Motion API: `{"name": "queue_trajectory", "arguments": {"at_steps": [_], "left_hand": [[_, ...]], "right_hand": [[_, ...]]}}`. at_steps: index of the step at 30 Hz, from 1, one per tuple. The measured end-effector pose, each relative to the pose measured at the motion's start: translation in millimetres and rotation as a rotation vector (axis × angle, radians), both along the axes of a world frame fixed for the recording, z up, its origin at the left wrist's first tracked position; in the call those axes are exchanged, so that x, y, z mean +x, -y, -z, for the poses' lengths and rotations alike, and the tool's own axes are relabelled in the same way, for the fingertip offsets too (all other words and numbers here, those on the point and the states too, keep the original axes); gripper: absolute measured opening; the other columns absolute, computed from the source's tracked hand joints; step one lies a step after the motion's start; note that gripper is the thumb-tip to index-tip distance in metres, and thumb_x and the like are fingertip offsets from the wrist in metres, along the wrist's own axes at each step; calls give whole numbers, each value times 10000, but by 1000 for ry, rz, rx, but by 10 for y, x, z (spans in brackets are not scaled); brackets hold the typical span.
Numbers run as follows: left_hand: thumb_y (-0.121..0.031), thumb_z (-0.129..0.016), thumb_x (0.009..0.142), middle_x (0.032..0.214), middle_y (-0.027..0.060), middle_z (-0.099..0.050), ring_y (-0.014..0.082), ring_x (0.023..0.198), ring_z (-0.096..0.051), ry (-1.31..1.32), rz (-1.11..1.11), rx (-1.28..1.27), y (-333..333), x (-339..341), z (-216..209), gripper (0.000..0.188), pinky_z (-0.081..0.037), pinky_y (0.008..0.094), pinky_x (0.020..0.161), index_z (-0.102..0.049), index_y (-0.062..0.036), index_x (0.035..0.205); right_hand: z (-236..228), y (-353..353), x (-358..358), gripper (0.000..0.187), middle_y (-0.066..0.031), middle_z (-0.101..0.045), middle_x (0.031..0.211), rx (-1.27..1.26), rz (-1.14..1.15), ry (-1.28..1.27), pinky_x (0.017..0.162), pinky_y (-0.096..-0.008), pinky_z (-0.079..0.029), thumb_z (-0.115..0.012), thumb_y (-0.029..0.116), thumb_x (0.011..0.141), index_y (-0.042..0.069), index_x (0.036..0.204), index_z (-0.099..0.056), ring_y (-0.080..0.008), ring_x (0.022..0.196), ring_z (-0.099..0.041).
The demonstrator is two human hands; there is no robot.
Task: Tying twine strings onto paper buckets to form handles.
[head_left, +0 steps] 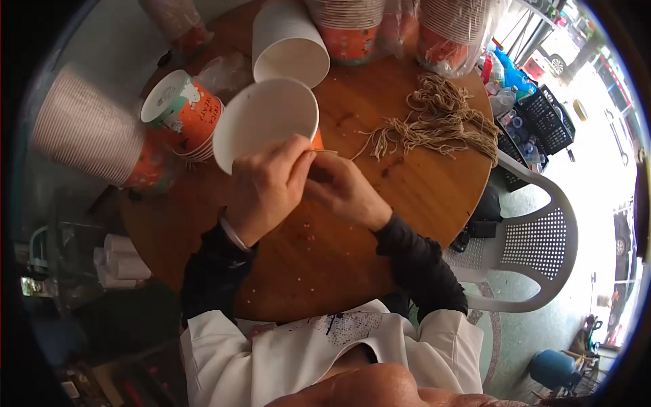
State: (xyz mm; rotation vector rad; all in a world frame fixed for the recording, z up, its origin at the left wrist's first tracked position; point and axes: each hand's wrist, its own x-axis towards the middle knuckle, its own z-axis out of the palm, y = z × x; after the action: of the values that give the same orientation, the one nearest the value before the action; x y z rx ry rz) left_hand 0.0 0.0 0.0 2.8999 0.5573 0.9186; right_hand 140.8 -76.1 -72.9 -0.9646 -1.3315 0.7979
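Cord (pixel 325 150) between my hands, beside the bucket (pixel 261 115)

My left hand (pixel 266 186) has thumb and forefinger pinched together on a short length of the cord, next to the bucket's orange outer side. My right hand (pixel 347 190) is half curled just beside it, with the cord running over to it; I cannot tell whether those fingers grip it. The bucket is tilted over the worktop (pixel 413 197), its pale inside facing me. A second bucket (pixel 279 26) lies on its side behind it. To my left stand a small stack (pixel 198 119) and a bagged stack (pixel 88 125) of printed buckets. A loose heap of cord (pixel 444 119) lies to my right, near the worktop's edge, with a chair (pixel 559 224) beyond.
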Motion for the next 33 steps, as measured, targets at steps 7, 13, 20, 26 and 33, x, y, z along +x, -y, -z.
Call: {"name": "queue_trajectory", "arguments": {"at_steps": [7,13,20,26,33], "left_hand": [[-57,-650,878,765,120,-667,218,694,-677,174,164,-752,-199,-94,190,64,-511,298,627,-610,-7,885],[-50,-636,875,755,73,-663,113,704,-629,72,227,-704,-84,-24,129,88,-484,268,656,-615,28,840],[-68,-639,839,703,84,-621,216,661,-617,37,290,-564,16,6,120,104,-469,320,656,-576,-20,771],[-54,-648,789,714,68,-601,251,697,-622,-52,363,-304,85,-1,158,82,-475,380,809,-570,-63,813],[-5,-643,726,858,47,-628,218,855,-630,-175,360,8,-101,-343,-35,247,-398,445,1030,-631,-77,963]], "right_hand": [[-334,216,343,85,-110,-587,784,-60,323,387,630,-332,-487,-663,67,843,18,910,-648,-219,680,-578],[-741,119,407,60,-101,-575,767,193,409,618,615,-362,-487,-654,20,793,24,845,-624,-290,708,-588],[-1057,64,956,73,-109,-622,770,289,815,593,616,-334,-485,-669,69,811,18,840,-626,-250,670,-622],[-999,234,1170,104,-54,-628,770,183,706,750,616,-257,-459,-678,114,865,27,916,-651,-100,662,-567],[-1020,653,1504,153,-122,-643,890,57,610,1062,681,-364,-495,-679,83,830,28,972,-661,-327,777,-637]]}}
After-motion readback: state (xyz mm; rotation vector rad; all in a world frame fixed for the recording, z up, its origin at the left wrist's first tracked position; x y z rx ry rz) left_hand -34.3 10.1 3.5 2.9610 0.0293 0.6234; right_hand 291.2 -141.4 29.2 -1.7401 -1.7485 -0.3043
